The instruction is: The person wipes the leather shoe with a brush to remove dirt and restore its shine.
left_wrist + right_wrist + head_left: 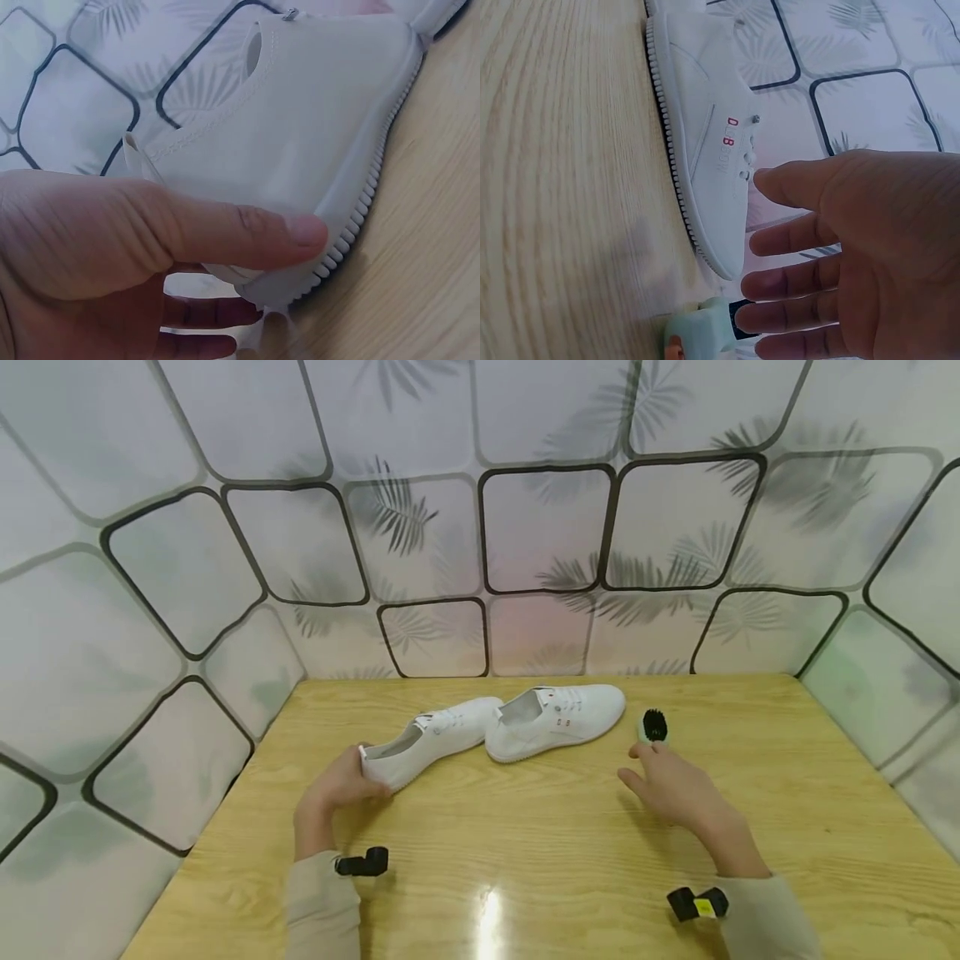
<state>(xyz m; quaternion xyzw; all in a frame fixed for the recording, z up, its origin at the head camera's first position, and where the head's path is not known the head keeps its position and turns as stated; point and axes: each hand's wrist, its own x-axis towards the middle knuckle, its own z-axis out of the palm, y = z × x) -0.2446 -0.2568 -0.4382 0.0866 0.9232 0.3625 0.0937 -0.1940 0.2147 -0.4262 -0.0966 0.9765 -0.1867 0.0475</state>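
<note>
My left hand [347,781] grips the heel of a white lace-up shoe [431,735]. In the left wrist view, the thumb presses on the side of this shoe [285,127] just above its ridged sole, with the other fingers around the heel. A second white shoe [558,718], with red letters on its side, stands to the right and meets the first one's toe. Farther right is a small pale green brush [697,330] with black bristles [655,724]. Next to it is my right hand [678,785], fingers extended and holding nothing; whether it touches the brush is unclear.
Both shoes and the brush are on a wood-grain table [480,827], towards its back edge. Patterned fabric walls [543,527] enclose the table at the back and both sides. A black camera [363,862] is strapped to each wrist.
</note>
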